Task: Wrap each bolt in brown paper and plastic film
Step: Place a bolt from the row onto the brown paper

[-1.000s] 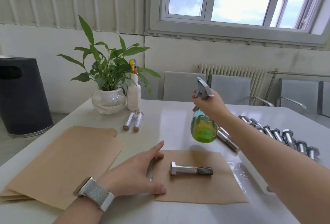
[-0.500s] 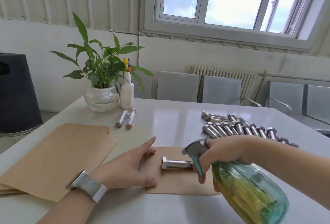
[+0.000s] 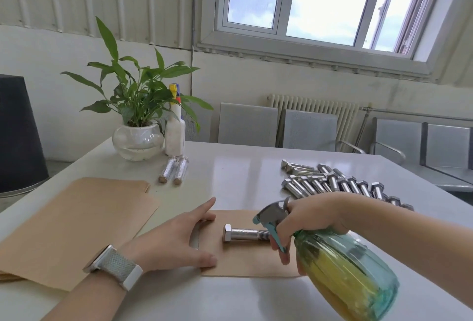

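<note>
Brown paper (image 3: 245, 262) — silver bolt (image 3: 245, 234) — teal-and-yellow spray bottle (image 3: 350, 279).

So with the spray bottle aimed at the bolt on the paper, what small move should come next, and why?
Probably squeeze the trigger. The right hand holds the spray bottle tilted, nozzle pointing at the bolt, fingers on the trigger. The bolt lies bare on the brown paper sheet, which the left hand presses flat at its edge, so wrapping has not started.

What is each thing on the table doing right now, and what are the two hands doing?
bolt: lying bare on the paper sheet.
paper sheet: flat, not folded.
left hand: open, pressing the sheet's edge.
right hand: holds the spray bottle, fingers at the trigger.
spray bottle: tilted, nozzle toward the bolt.
wrapped bolts: two, side by side.
loose bolts: unwrapped, piled.
</note>
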